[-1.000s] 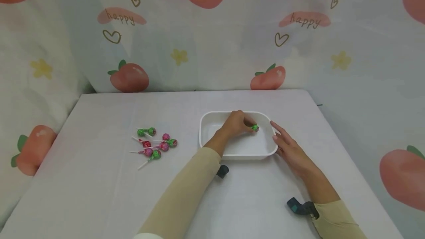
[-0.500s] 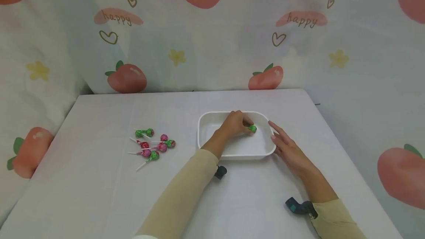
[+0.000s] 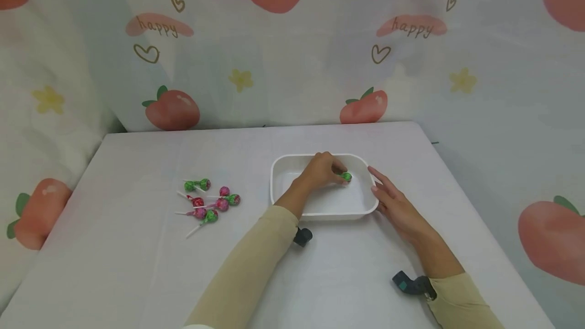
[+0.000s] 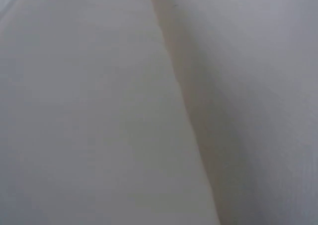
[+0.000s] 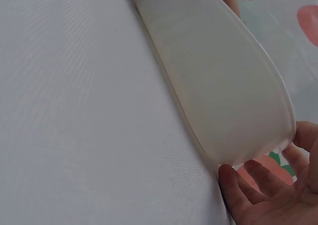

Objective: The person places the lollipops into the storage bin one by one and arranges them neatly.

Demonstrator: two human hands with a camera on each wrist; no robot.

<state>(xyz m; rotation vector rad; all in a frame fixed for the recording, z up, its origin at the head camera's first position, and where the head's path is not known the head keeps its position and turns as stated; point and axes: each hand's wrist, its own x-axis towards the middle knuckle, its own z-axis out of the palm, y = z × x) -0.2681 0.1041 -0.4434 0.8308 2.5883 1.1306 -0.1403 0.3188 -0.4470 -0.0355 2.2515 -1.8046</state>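
A white rectangular tray (image 3: pixel 340 208) sits on the table. Inside it, my left hand (image 3: pixel 322 170) pinches a green-wrapped lollipop (image 3: pixel 347 176) close over the tray floor; the stick is hidden behind the fingers. My right hand (image 3: pixel 398 211) is at the tray's right end with its fingers extended. In the right wrist view, the fingertips of this right hand (image 5: pixel 271 187) touch the tray's outer wall (image 5: pixel 218 81) near its base and rim. The left wrist view shows only pale surfaces and a shaded edge, with neither hand nor lollipop visible.
Several lollipops (image 3: pixel 222 204) in green, pink and red wrappers lie in a loose pile left of the tray, sticks mostly pointing left. White cloth covers the table (image 3: pixel 114 248). A printed curtain (image 3: pixel 283 65) stands behind the table and along both sides.
Everything shifts slightly left in the head view as the camera turns. The left hand keeps its pinch on the lollipop inside the tray, and the right hand stays at the tray's end.
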